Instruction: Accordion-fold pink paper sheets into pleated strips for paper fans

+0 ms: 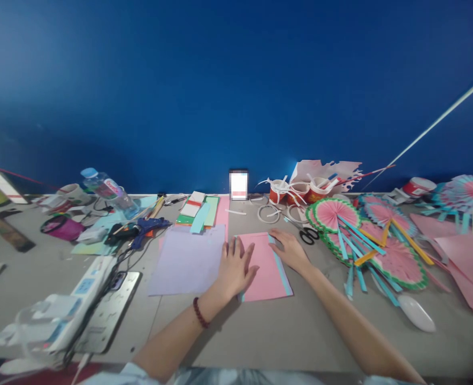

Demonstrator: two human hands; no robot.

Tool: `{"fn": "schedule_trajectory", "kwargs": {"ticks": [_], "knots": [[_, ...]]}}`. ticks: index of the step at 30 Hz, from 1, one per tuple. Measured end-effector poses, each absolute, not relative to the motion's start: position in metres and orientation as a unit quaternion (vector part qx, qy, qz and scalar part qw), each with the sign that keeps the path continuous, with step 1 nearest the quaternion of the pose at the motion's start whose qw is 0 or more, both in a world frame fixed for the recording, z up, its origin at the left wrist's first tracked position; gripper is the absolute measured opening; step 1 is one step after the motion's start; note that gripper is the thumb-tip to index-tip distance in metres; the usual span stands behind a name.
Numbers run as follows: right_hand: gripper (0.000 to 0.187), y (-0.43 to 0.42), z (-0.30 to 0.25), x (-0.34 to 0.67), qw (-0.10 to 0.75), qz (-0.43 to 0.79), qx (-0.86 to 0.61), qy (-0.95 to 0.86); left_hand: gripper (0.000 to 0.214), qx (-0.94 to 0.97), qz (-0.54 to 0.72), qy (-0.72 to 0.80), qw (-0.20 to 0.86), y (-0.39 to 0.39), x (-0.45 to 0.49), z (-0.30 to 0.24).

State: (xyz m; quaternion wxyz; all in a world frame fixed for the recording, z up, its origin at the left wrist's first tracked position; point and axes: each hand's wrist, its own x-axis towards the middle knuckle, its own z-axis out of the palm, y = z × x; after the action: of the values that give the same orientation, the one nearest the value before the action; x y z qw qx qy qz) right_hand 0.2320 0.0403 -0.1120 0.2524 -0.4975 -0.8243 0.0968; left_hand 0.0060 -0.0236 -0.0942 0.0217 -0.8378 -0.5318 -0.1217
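A pink sheet of paper (262, 272) with light blue strips along its sides lies flat on the grey table. My left hand (235, 270) rests on its left side, fingers spread, with a dark red bead bracelet (201, 313) on the wrist. At the upper right edge, by the blue strip (282, 271), lies my right hand (290, 250), its fingers stretched out over the paper. Neither hand grips anything that I can see. Just left of the pink paper is a lilac sheet (188, 262), partly behind my left hand.
Pink pleated paper fans (336, 216) with green edges, black scissors (309, 235) and a white spoon (417, 313) lie to the right. On the left are a power strip (86, 299), a phone (110, 315), a blue glue gun (148, 230) and a bottle (110, 190). Red cups (277, 191) stand behind.
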Motion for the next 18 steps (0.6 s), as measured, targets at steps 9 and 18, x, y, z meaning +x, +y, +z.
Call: {"fn": "schedule_trajectory", "kwargs": {"ticks": [9, 18], "knots": [[0.035, 0.032, -0.100, 0.224, 0.140, 0.055, -0.522, -0.840, 0.059, -0.838, -0.115, -0.532, 0.024, -0.022, 0.005, -0.094], [0.038, 0.027, -0.106, 0.216, 0.108, 0.007, -0.537, -0.836, 0.057, -0.830, -0.129, -0.542, 0.031, -0.005, 0.001, -0.091]]}}
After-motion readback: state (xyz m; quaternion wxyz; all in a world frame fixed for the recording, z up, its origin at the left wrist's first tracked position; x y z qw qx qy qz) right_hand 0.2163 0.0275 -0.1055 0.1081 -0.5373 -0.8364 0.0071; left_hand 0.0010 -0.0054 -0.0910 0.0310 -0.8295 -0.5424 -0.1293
